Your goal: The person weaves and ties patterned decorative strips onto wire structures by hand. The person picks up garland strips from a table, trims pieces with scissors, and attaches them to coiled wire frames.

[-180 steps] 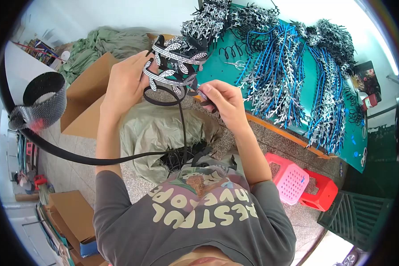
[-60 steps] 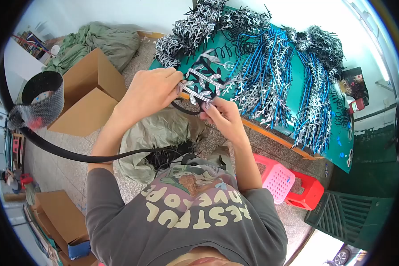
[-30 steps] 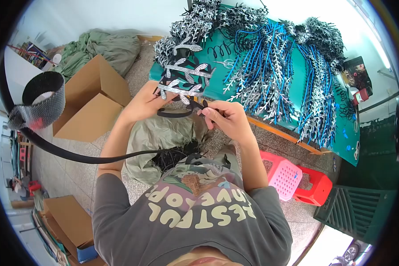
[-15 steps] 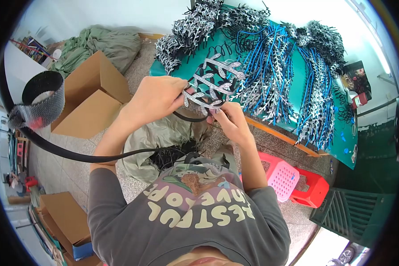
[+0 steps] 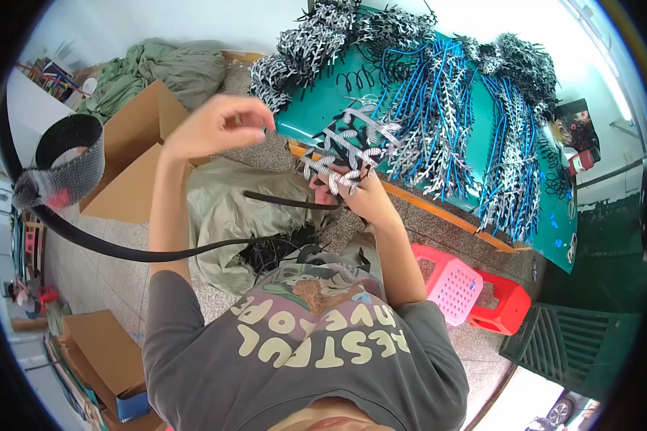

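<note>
My left hand is raised over the cardboard box and sacks, apart from my right hand. Its fingers curl to the thumb in a pinch; a small dark bit shows at the tips, too little to name. My right hand grips a bunch of silver-and-black leaf-patterned strips at its lower end, near the table edge. From the same hand a black band sticks out to the left, its end free. The right fingers are partly hidden behind the leaf strips.
A green table bears piles of leaf strips and blue-stemmed bundles. An open cardboard box stands left, beside a pale sack. Pink and red stools stand right. A black strap crosses the foreground.
My left hand has let go of the leaf strips and moved up and left. The strips now droop in my right hand, and the black band's left end hangs free.
</note>
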The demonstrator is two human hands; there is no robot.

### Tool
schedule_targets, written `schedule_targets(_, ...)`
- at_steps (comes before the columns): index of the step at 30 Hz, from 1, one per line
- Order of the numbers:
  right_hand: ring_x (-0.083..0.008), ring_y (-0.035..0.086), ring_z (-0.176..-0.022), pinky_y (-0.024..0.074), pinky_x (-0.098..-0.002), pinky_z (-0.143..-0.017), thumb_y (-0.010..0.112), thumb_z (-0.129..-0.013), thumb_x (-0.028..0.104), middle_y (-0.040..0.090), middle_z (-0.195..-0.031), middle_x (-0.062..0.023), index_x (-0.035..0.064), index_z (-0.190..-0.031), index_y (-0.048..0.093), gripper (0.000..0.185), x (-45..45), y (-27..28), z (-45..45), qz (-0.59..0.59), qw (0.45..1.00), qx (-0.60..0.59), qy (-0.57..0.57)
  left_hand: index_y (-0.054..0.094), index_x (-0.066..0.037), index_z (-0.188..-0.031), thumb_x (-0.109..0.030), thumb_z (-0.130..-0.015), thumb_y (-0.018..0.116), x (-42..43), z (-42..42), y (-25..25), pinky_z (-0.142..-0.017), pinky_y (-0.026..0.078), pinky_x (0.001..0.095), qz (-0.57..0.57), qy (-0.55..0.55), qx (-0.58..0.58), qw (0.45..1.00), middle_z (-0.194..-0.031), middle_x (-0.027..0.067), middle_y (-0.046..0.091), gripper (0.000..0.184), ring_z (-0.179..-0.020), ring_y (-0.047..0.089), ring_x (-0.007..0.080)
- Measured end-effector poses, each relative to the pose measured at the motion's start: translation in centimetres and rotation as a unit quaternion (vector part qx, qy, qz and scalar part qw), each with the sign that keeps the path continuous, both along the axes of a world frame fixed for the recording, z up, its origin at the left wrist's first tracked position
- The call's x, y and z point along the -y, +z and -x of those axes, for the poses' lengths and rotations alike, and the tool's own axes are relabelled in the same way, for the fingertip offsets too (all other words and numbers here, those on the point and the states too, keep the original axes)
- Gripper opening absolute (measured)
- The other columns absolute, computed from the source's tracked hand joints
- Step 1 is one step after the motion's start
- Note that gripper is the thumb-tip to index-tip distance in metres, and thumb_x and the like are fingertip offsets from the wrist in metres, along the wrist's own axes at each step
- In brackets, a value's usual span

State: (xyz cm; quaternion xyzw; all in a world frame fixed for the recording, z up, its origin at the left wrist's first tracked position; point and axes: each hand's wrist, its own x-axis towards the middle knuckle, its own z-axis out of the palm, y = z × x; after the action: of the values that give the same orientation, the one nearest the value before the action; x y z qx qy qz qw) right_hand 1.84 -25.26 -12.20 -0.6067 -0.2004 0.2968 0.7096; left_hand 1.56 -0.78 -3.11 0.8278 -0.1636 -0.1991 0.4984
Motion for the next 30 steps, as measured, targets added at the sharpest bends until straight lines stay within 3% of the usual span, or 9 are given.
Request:
schedule_targets(4,-0.0094,0.058,-0.068,0.0439,-0.0224,-0.058,0.052,-0.086,0.003,0.06,-0.072,-0.0032,-0.003,-0.091,0.057,0.009,-1.4,0.8,0.0,-0.027,0.994,-0.109,-0.013,0.059,-0.001,-0.088,-0.019,-0.084,0.058,2.6,1.1,-4.2,-0.057,0.039,0.0234,0.031,0.008,-0.005,0.999,-0.063,0.0038,0.053,0.018,-0.062,0.046,0.0068)
schedule_targets(8,-0.0093,0.057,-0.064,0.0425,-0.0217,-0.054,0.054,-0.088,0.008,0.06,-0.071,-0.0021,-0.0029,-0.089,0.058,0.012,-1.4,0.4,-0.9,-0.098,0.995,0.014,-0.013,0.056,0.002,-0.086,-0.017,-0.085,0.056,3.2,2.0,-7.2,-0.055,0.037,0.0253,0.064,0.08,0.068,0.992,-0.061,0.0039,0.05,0.019,-0.06,0.041,0.0085)
schedule_targets(12,-0.0075,0.052,-0.054,0.0395,-0.0211,-0.049,0.053,-0.089,0.01,0.058,-0.066,-0.0007,-0.0031,-0.088,0.059,0.015,0.8,1.3,-1.9,0.056,0.992,0.082,0.077,0.054,0.002,-0.083,-0.015,-0.087,0.054,2.9,2.4,-7.2,-0.053,0.034,0.0261,0.09,0.161,0.097,0.978,-0.06,0.0028,0.047,0.017,-0.059,0.037,0.0082)
schedule_targets(16,-0.0042,0.044,-0.047,0.0343,-0.0194,-0.043,0.052,-0.09,0.01,0.054,-0.062,0.0007,-0.0034,-0.086,0.06,0.016,0.4,0.3,0.5,-0.047,0.998,-0.038,0.025,0.054,0.003,-0.081,-0.014,-0.087,0.053,3.1,2.9,-6.2,-0.051,0.031,0.026,0.11,0.21,0.121,0.964,-0.059,0.0009,0.045,0.017,-0.058,0.035,0.0075)
schedule_targets(19,-0.0016,0.042,-0.05,0.0339,-0.0185,-0.047,0.054,-0.089,0.013,0.053,-0.061,0.0036,0.0004,-0.087,0.062,0.016,0.4,2.2,0.9,0.06,0.998,-0.035,0.0,0.054,0.003,-0.08,-0.013,-0.087,0.053,3.0,3.1,-6.2,-0.051,0.031,0.0255,0.121,0.236,0.115,0.957,-0.059,-0.0005,0.044,0.017,-0.058,0.035,0.0068)
schedule_targets(22,-0.0011,0.04,-0.047,0.0309,-0.0172,-0.042,0.054,-0.089,0.012,0.053,-0.06,0.0022,-0.0015,-0.087,0.062,0.016,0.3,2.3,1.0,0.06,0.998,0.016,-0.014,0.054,0.003,-0.08,-0.012,-0.086,0.053,3.0,3.1,-6.5,-0.051,0.032,0.0246,0.14,0.27,0.081,0.949,-0.059,-0.002,0.044,0.016,-0.059,0.036,0.006)
schedule_targets(26,-0.001,0.04,-0.045,0.0298,-0.0166,-0.04,0.054,-0.089,0.011,0.054,-0.059,0.0017,-0.0019,-0.088,0.062,0.015,0.3,2.5,1.2,0.063,0.996,0.061,-0.018,0.055,0.002,-0.081,-0.012,-0.084,0.054,3.3,3.1,-6.1,-0.051,0.033,0.026,0.117,0.276,0.127,0.946,-0.057,0.0018,0.045,0.014,-0.055,0.035,0.0096)
schedule_targets(30,-0.0011,0.04,-0.046,0.03,-0.0168,-0.041,0.054,-0.089,0.011,0.054,-0.06,0.002,-0.0014,-0.087,0.062,0.015,0.4,2.8,1.1,0.061,0.995,0.074,-0.02,0.054,0.002,-0.079,-0.008,-0.085,0.052,3.3,3.2,-4.6,-0.052,0.034,0.0247,-0.016,0.247,0.173,0.953,-0.059,0.0002,0.047,0.012,-0.058,0.041,0.0054)
